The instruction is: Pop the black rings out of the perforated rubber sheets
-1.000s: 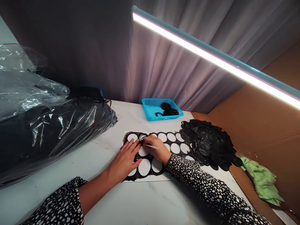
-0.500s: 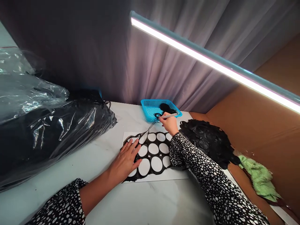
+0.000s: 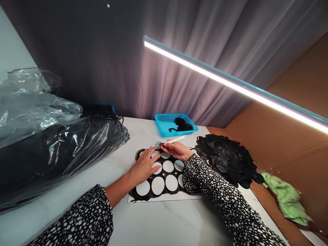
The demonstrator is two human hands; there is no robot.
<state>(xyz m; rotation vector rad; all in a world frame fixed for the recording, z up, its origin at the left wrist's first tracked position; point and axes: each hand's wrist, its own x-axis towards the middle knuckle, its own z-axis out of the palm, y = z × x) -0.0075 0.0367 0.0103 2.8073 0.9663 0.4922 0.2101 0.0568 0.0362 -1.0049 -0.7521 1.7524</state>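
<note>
Stick (image 3: pixel 177 139) slants mostly crosswise, free end rightward, pinched in right hand (image 3: pixel 177 150); left hand (image 3: pixel 144 165) spread flat over black sheet (image 3: pixel 164 193).

The left hand (image 3: pixel 144 167) rests on the left part of a flat black sheet with round holes (image 3: pixel 164 175), which lies over a thin white rectangular board (image 3: pixel 166 199) on a white marbled table (image 3: pixel 153 225). To its right, over the sheet's far edge, is the right hand (image 3: pixel 176 150), with a slim white stick (image 3: pixel 177 139) in it and thin black loops (image 3: pixel 158 145) at its fingertips. Beyond the right hand sits a low blue rectangular plastic basket (image 3: pixel 162 130) with a black bundle (image 3: pixel 182 124) inside. Right of that hand lies a heap of flat black pieces (image 3: pixel 225 157); farther right, a crumpled green cloth (image 3: pixel 285 198). Left of the left hand lies a large bulging plastic bag (image 3: pixel 71 153).
</note>
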